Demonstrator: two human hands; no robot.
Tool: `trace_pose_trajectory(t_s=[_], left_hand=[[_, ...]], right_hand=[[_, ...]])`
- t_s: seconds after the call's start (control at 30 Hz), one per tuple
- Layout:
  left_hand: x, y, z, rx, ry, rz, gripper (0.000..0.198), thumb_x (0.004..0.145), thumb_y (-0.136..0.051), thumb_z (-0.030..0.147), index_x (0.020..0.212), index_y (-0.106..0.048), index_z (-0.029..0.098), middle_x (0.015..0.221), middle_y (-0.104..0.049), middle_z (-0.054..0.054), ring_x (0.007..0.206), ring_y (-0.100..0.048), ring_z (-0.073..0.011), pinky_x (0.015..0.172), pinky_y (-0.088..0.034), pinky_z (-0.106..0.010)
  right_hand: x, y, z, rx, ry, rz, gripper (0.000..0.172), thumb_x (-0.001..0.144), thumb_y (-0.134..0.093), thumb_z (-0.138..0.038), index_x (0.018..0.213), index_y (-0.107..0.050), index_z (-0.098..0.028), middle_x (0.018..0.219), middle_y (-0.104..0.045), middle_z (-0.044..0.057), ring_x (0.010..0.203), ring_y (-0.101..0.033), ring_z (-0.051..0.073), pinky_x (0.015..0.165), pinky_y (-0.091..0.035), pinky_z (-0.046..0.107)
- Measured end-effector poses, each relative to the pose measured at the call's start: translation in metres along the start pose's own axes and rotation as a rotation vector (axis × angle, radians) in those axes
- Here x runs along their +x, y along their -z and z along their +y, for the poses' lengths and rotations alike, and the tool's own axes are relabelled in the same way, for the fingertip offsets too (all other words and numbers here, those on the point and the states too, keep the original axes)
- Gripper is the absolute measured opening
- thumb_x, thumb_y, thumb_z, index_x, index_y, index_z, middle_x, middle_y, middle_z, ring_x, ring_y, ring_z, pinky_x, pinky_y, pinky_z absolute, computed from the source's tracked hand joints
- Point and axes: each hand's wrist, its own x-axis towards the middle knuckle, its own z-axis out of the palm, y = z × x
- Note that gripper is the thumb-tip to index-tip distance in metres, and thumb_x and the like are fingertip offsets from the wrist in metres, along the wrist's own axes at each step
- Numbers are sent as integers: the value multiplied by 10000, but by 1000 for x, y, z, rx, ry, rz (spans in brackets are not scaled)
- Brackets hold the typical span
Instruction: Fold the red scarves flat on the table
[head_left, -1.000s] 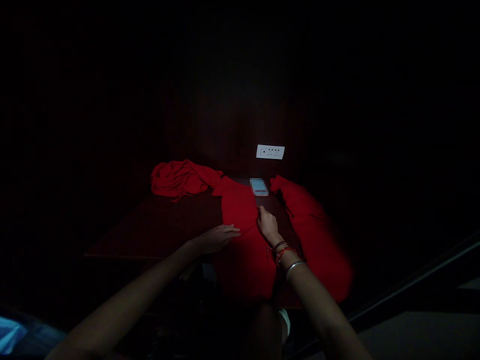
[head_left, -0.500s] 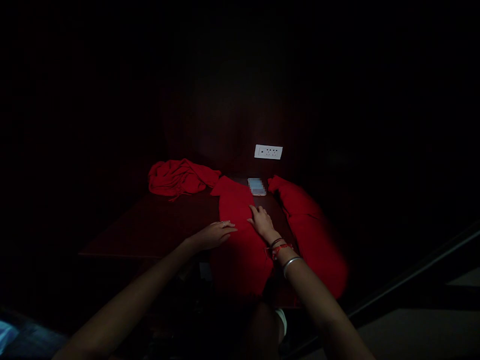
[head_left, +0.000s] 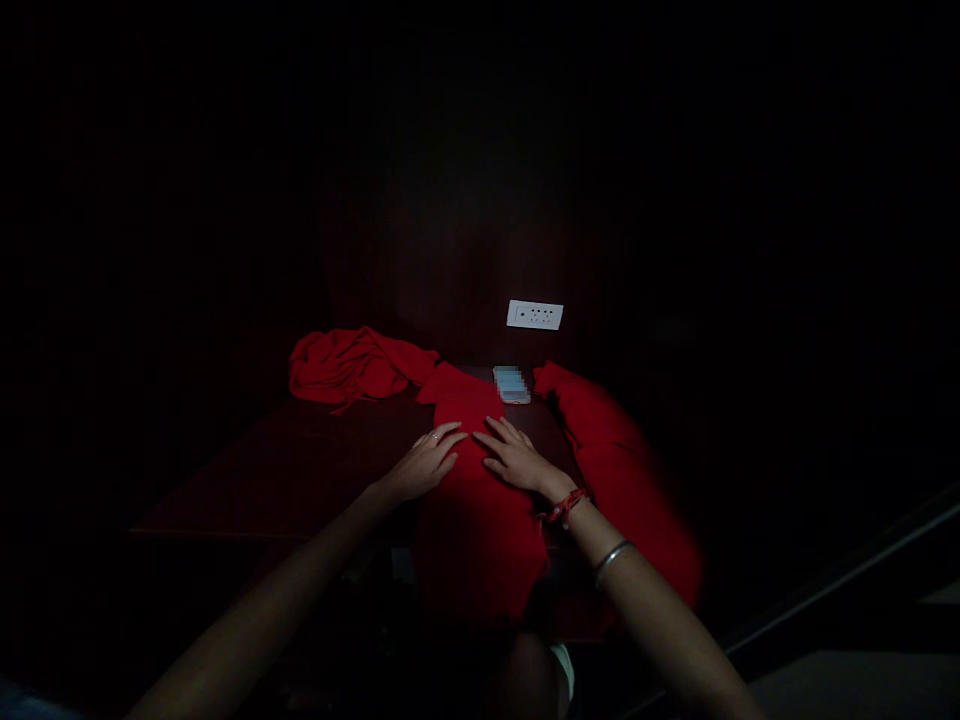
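I seem to be working in a very dim indoor room, probably a home. Beyond my fingers (head_left: 499, 432) a dark wood-panelled wall (head_left: 450, 250) carries a white socket plate (head_left: 534, 315). Under them a dark wooden table (head_left: 300, 470) holds red cloth (head_left: 472, 520), and a phone (head_left: 511, 384) lies just past the fingertips.

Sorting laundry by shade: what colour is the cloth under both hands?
The cloth is plain red; head view.

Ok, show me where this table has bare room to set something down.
The widest bare patch of table lies left of the left hand, between the crumpled red cloth behind and the near edge. The rest is crowded: the right hand lies flat on the spread red cloth, a small pale object behind it, a red heap to its right.
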Motion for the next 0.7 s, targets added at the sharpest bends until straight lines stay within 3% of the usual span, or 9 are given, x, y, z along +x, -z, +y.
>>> trace_pose_trajectory(t_s=[0.1,0.2,0.37,0.43,0.53,0.6,0.7], left_hand=[[-1,-9,-9,102,15,-179,466,848,-267,350,1283,-255,183,1339,-263,-89,1218,-220,-230,967,-200,-435],[-12,-12,-14,178,3,-298,447,861,-217,313,1294,-224,205,1351,-248,-67,1225,-214,-226,947,-213,-469],[-8,6,-13,175,-5,-224,388,845,-242,256,1197,-393,193,1251,-398,-71,1126,-373,-191,918,-295,-383],[6,14,-17,139,24,-122,373,837,-237,227,1140,-449,176,1195,-439,-76,1076,-417,-165,903,-319,-325],[31,15,-31,107,117,29,418,841,-226,256,1223,-354,148,1281,-340,-90,1148,-339,-169,935,-284,-318],[40,7,-41,105,143,-39,488,841,-238,353,1293,-238,169,1355,-226,-72,1223,-211,-212,965,-225,-389],[40,-8,-55,95,200,-256,601,809,-226,514,1327,-124,227,1390,-115,-36,1248,-90,-289,956,-142,-506]], right_hand=[[-8,-15,5,10,9,-87,497,848,-206,-449,1315,-172,-280,1398,-86,41,1257,-47,237,964,-122,496],[-15,-27,11,31,10,-105,494,855,-118,-462,1318,-140,-294,1400,-56,29,1261,-20,227,968,-104,498],[-8,-8,13,43,52,-107,502,839,-196,-488,1286,-272,-272,1377,-180,57,1249,-125,240,964,-90,514],[5,6,10,44,30,0,500,846,-194,-470,1273,-311,-237,1353,-249,73,1239,-173,220,979,-107,471],[28,14,3,27,-41,149,543,838,-189,-492,1309,-226,-223,1375,-184,74,1251,-109,229,985,-130,428],[41,7,-1,10,-82,87,588,813,-208,-542,1324,-161,-254,1394,-103,65,1254,-52,267,975,-134,448],[49,-11,-1,8,-139,-78,598,793,-174,-588,1320,-108,-316,1402,-19,48,1249,-19,299,963,-128,474]])
